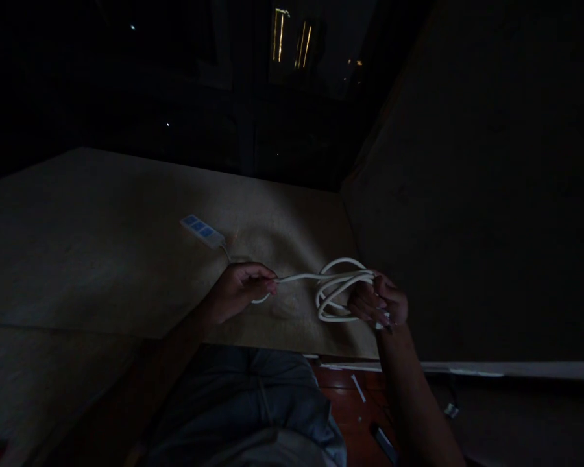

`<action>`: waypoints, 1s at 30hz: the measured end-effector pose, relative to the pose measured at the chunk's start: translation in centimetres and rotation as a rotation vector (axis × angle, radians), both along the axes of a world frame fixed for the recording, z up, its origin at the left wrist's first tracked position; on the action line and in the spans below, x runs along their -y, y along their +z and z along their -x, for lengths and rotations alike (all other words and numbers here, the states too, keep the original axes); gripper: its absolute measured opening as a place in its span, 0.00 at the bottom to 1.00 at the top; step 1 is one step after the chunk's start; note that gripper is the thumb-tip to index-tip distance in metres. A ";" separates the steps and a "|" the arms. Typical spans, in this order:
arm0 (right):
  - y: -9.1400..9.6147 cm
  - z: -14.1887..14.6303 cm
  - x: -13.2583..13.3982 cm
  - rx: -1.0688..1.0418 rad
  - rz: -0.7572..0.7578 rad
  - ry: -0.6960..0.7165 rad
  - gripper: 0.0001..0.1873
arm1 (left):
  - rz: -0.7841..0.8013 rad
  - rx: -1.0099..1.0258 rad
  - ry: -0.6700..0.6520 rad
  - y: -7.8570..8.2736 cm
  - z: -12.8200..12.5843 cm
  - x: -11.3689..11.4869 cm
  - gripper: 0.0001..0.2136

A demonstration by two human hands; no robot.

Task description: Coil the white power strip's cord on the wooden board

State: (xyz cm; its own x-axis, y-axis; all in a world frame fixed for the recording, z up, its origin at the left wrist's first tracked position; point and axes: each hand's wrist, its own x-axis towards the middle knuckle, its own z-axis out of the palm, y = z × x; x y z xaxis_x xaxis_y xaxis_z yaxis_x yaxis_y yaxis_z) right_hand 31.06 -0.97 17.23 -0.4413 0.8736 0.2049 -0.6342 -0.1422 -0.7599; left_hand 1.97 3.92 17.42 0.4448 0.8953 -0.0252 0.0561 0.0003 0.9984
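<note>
A white power strip (pixel 202 230) with blue socket faces lies on the pale tabletop, left of centre. Its white cord (pixel 299 277) runs from the strip behind my left hand (pixel 246 288), which pinches it between thumb and fingers. From there the cord stretches across to several loose loops gathered in my right hand (pixel 379 299). The fingers of that hand are wrapped round the loops. A small white end with dark tips, perhaps the plug, shows below the right fingers; dim light hides its detail.
The wooden tabletop (pixel 126 259) reaches back to a dark window (pixel 316 52) with lights in it. A dark panel (pixel 477 194) borders the right side. Below, on the reddish floor (pixel 340 395), lie a white strip (pixel 358 388) and a dark elongated object (pixel 384 443).
</note>
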 end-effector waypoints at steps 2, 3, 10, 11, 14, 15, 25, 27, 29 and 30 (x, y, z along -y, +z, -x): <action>-0.3 0.3 0.0 -0.042 0.036 -0.016 0.14 | -0.018 0.052 0.061 -0.5 -0.2 0.1 0.13; -0.4 0.4 -0.1 -0.061 0.057 -0.029 0.14 | -0.010 0.074 0.056 -0.7 -0.3 0.1 0.13; -1.5 1.4 -0.6 -0.088 0.136 0.068 0.12 | 0.298 0.203 -0.331 0.1 -0.9 0.5 0.23; -1.6 1.7 -0.7 -0.077 0.143 0.099 0.11 | 0.311 0.224 -0.338 0.3 -1.2 0.4 0.25; -1.7 2.5 -1.0 -0.042 0.173 0.177 0.12 | 0.358 0.239 -0.389 0.4 -2.2 -0.2 0.24; -1.7 2.7 -1.1 -0.022 0.192 0.187 0.13 | 0.374 0.225 -0.414 0.4 -2.5 -0.4 0.24; -1.7 3.6 -1.8 0.188 0.359 0.128 0.17 | 0.479 0.310 -0.458 -0.8 -4.1 -0.6 0.15; -1.9 3.7 -1.8 0.243 0.353 0.096 0.19 | 0.524 0.371 -0.476 -1.4 -4.1 -0.7 0.16; -2.0 3.8 -1.8 0.317 0.341 0.088 0.20 | 0.570 0.396 -0.507 -1.7 -4.0 -0.8 0.14; -2.1 3.9 -1.7 0.355 0.335 0.099 0.21 | 0.594 0.394 -0.537 -1.7 -3.9 -0.8 0.12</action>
State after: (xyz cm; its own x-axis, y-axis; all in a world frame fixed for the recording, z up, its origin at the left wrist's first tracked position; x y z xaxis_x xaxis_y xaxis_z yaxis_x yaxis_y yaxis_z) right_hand 27.21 0.74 15.16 -0.5169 0.8162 -0.2580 -0.3158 -0.4620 -0.8288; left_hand 5.86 4.77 15.73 0.8749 0.4515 -0.1752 -0.1498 0.5964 0.7886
